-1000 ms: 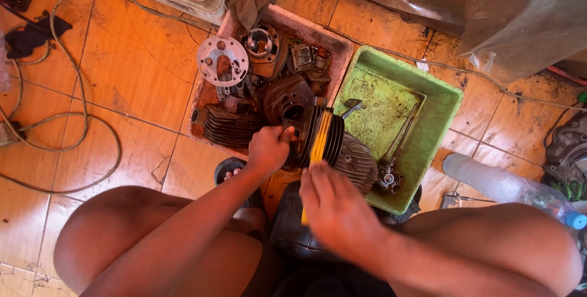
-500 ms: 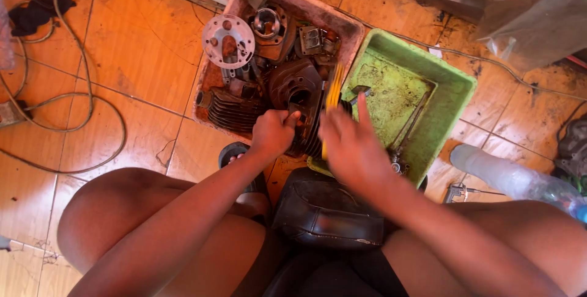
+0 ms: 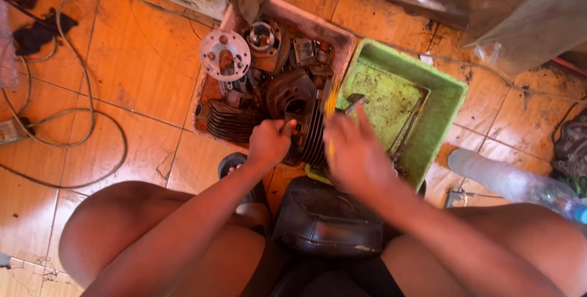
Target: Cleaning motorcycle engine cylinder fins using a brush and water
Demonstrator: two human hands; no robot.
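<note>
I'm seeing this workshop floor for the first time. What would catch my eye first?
The bright green tray right of centre stands out against the orange tiles. Beside it, both hands meet at a dark finned engine cylinder: the left hand grips it, the blurred right hand is over its yellow-edged side. Behind, a pink tray holds greasy metal parts.

Orange-brown tiled floor with dark grout lines; bright green tub, grime-stained inside; dark grey finned engine cylinder; silvery round plate with holes; black seat cushion; yellow strip beside the fins
</note>
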